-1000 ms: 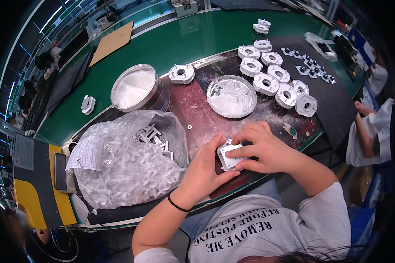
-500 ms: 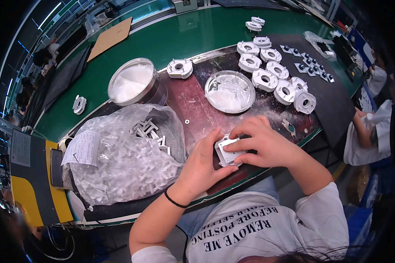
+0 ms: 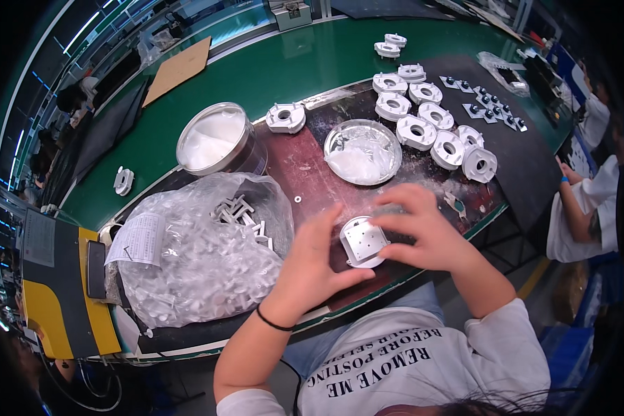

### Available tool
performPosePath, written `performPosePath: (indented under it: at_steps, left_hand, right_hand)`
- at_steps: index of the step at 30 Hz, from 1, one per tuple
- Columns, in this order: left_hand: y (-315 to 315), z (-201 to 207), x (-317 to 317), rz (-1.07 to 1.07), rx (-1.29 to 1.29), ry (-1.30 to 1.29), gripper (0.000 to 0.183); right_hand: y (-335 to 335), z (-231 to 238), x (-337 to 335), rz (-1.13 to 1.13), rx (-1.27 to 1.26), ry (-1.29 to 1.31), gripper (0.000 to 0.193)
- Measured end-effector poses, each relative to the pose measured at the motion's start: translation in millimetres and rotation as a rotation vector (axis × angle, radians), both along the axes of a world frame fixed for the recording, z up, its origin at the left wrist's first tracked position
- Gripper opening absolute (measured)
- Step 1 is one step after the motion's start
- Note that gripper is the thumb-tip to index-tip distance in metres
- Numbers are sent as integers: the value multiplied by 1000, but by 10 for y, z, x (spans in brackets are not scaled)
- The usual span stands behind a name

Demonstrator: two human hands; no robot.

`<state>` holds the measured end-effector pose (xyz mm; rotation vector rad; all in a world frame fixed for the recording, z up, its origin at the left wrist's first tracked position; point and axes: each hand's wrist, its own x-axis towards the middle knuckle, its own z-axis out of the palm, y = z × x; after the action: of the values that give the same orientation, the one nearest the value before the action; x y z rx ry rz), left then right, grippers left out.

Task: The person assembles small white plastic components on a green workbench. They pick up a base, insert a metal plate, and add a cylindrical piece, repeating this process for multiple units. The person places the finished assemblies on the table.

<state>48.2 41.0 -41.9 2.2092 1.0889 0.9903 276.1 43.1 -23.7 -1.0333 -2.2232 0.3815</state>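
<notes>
A white round plastic housing with a flat square plate on top lies on the work surface between my hands; small dark holes dot the plate. My left hand is at its left side, apart from it, with thumb and fingers spread and nothing in them. On the other side my right hand is open, fingers curved and slightly blurred. Its thumb reaches the housing's right edge; whether it touches, I cannot tell. Beyond the hands stands a round shallow dish with a clear bag of white material in it.
To the left sits a big clear bag of small white plastic parts, with a round tub behind it. Several white ring-shaped housings cluster at the right, beside small plates with black pieces. A co-worker's arm shows far right.
My hands have moved apart from the housing and their fingers have opened. The right fingers have come off the square plate, which now shows fully.
</notes>
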Motion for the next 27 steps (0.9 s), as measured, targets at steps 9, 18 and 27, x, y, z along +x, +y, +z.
performPosePath:
  at_steps: [9, 18, 27]
  left_hand:
    - [293, -23, -653, 446, 37, 524, 27]
    - [253, 45, -840, 368, -22, 375, 19]
    - [300, 123, -742, 463, 43, 365, 9]
  right_hand:
    - [24, -75, 250, -46, 56, 182, 24]
    - [51, -17, 239, -24, 76, 218, 17]
    - [77, -9, 210, 3, 119, 283, 14]
